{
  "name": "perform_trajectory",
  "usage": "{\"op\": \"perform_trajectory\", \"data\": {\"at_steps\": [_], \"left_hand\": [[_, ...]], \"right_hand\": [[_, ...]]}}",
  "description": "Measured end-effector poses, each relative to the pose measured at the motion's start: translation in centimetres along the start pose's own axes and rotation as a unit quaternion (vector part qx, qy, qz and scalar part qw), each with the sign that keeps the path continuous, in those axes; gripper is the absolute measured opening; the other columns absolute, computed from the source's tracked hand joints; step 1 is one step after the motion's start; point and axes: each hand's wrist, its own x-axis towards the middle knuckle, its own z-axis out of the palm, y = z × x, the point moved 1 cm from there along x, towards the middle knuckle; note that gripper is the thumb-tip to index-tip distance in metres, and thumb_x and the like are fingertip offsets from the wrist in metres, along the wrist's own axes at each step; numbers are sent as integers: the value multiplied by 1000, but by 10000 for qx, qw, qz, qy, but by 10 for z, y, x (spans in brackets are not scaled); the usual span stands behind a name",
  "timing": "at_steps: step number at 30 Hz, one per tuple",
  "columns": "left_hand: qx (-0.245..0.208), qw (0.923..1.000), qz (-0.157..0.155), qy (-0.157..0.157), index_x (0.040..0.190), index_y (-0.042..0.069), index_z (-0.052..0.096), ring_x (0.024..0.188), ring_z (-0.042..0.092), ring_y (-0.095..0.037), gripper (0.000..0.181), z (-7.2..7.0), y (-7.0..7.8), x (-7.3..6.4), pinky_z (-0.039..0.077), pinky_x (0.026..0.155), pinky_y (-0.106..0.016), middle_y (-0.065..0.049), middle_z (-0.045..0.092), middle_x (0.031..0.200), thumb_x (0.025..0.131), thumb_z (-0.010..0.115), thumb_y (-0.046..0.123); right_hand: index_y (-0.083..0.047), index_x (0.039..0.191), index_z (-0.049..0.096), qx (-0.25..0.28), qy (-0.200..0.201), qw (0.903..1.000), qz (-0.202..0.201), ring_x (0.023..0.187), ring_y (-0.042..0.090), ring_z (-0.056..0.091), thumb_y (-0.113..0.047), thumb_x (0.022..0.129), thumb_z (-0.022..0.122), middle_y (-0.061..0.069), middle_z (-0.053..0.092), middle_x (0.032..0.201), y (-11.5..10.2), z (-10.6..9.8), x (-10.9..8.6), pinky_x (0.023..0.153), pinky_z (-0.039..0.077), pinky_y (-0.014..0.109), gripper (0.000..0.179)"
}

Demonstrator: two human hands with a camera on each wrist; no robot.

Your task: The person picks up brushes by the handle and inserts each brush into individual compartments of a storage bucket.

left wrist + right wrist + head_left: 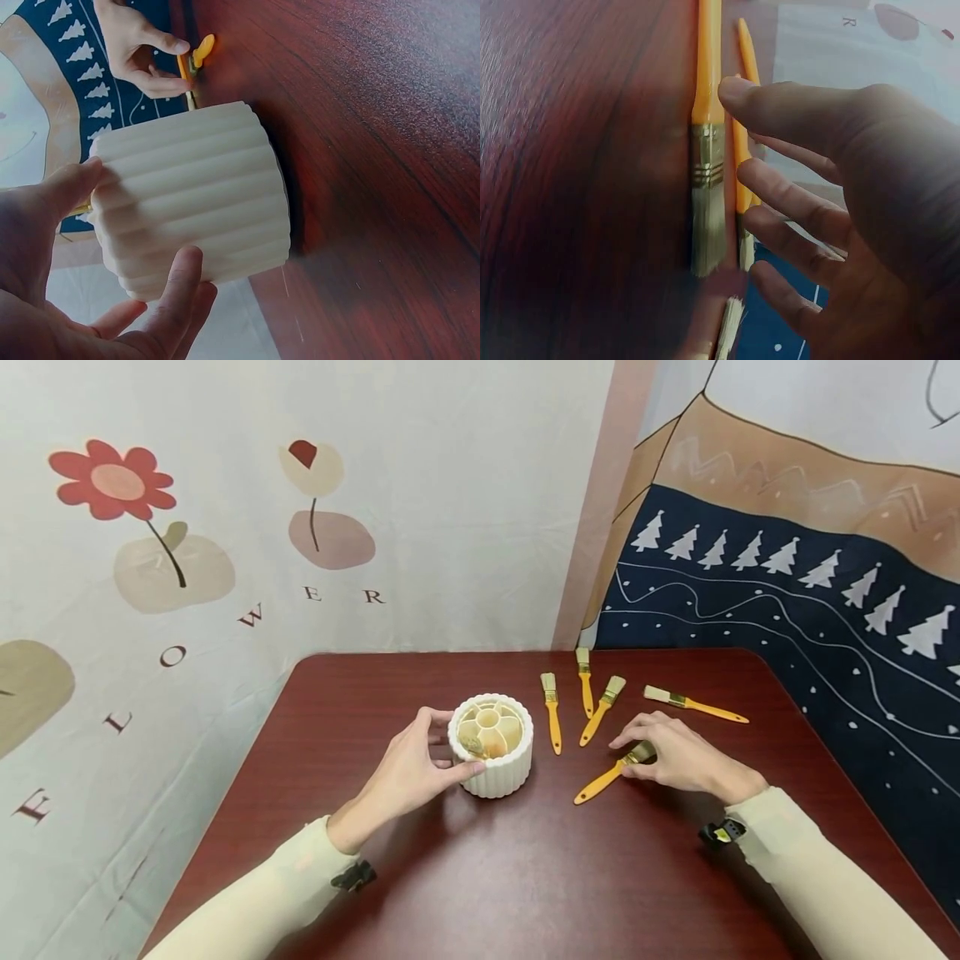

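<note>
My left hand (420, 762) grips a white ribbed round holder (498, 781), thumb at the near rim and fingers round the far left side. Inside, the holder is split into petal-shaped compartments around a central tube; brush bristles (472, 744) show in one at the near left. My right hand (678, 752) is over a paintbrush (597, 786) with a yellow handle, which lies on the table. In the right wrist view, the thumb is beside that brush's handle (709, 67) and the fingers are spread apart; whether the thumb touches it I cannot tell.
Behind the right hand several more yellow-handled brushes lie on the dark red table (337, 693): one upright in view (553, 718), two crossing close together (604, 708), one at the right (712, 710). Printed cloths (450, 527) hang behind the table and to its right.
</note>
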Motion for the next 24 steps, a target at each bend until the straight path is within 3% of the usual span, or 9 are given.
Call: {"op": "perform_trajectory", "data": {"at_steps": [24], "left_hand": [[-100,9999,-77,-95,158,7,61,135,81,-38,82,-5,1,0,74,99,-36,-15,69,161,90,104,22]], "right_hand": [[-35,119,89,131,-20,9999,94,122,23,69,-26,98,97,-6,78,127,15,5,-7,108,61,59,24]]}}
